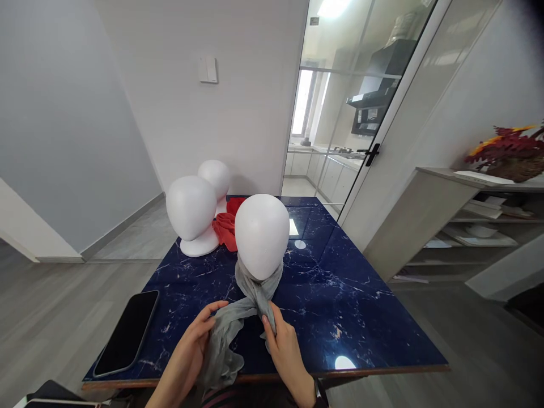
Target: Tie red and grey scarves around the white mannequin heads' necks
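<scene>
A white mannequin head [262,235] stands upright on the dark blue marbled table [340,289]. Around its neck goes a sheer grey scarf [256,292], crossed over at the front with two ends hanging toward me. My left hand [193,340] is closed on the scarf's left end, which spreads wide and droops over the table's front edge. The other end, close under the crossing, is pinched between the thumb and fingers of my right hand [284,340].
Two more white mannequin heads [191,207] stand at the table's back left, with red cloth [226,229] beside them. A black phone [127,331] lies at the left front corner. Beyond are a glass door [340,113] and a shelf unit [395,218] on the right.
</scene>
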Available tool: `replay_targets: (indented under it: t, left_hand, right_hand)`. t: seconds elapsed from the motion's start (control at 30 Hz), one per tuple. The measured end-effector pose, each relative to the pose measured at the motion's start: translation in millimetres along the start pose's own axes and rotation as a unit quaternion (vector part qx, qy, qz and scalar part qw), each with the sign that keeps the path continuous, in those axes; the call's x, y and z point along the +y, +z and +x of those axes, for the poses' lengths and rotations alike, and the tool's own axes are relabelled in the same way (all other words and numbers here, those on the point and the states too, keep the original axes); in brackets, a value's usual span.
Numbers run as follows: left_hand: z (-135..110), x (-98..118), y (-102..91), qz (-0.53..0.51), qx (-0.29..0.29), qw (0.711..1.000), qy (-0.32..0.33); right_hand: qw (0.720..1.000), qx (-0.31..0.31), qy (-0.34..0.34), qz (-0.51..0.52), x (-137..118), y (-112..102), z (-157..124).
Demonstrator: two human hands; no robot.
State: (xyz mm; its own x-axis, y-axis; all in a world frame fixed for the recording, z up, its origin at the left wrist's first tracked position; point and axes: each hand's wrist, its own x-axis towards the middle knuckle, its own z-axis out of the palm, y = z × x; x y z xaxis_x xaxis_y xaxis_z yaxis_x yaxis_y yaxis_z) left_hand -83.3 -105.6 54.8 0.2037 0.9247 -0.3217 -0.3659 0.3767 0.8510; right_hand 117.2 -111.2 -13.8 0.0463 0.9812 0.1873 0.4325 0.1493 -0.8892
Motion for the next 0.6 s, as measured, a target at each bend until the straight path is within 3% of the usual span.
replay_targets:
  t: [0.17,0.3,0.43,0.6]
  left_hand:
    - [4,-7,-3.2,0.007,-0.074,0.997,0.007]
    - [21,-10,10.8,0.143,-0.088,0.980,0.110]
    - [52,-12,29.6,0.198,-0.043,0.964,0.171]
    - [85,-24,44.5,0.193,0.053,0.961,0.189]
  right_hand:
    - [0.996,-0.056,-0.076,-0.007,-4,1,-4]
    - [0.993,-0.081,-0.089,-0.011,-4,7,-9]
    - [0.991,-0.077,-0.088,-0.062,-1,15,-13]
    - [0.990,-0.066,-0.108,-0.064,-5,20,-13]
